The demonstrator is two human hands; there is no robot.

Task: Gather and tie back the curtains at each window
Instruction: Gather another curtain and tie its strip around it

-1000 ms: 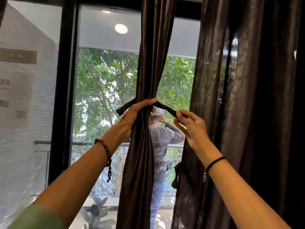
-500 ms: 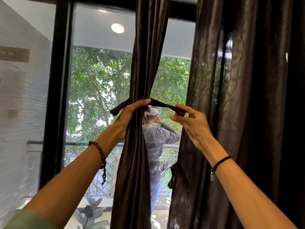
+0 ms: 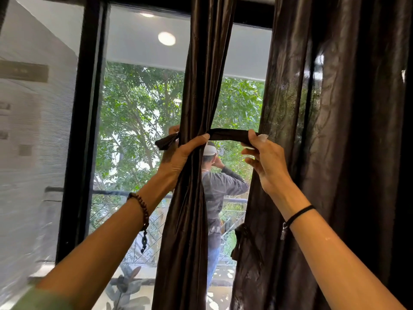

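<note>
A dark brown satin curtain (image 3: 196,86) hangs gathered into a narrow bunch in front of the window. My left hand (image 3: 178,157) is wrapped round the bunch at its waist, thumb across the front. A dark fabric tie-back strip (image 3: 230,135) passes behind the bunch; one end (image 3: 165,142) sticks out to the left of my left hand. My right hand (image 3: 266,162) pinches the other end of the strip and holds it out level to the right.
A second, wider dark curtain (image 3: 335,130) hangs loose on the right, with a tie-back (image 3: 241,240) dangling at its edge. A black window frame (image 3: 87,130) stands at the left. A person (image 3: 219,189) and a railing show in the glass.
My right hand has drawn the strip's end further right and slightly up, so the strip now lies level. My left hand keeps its grip on the gathered curtain.
</note>
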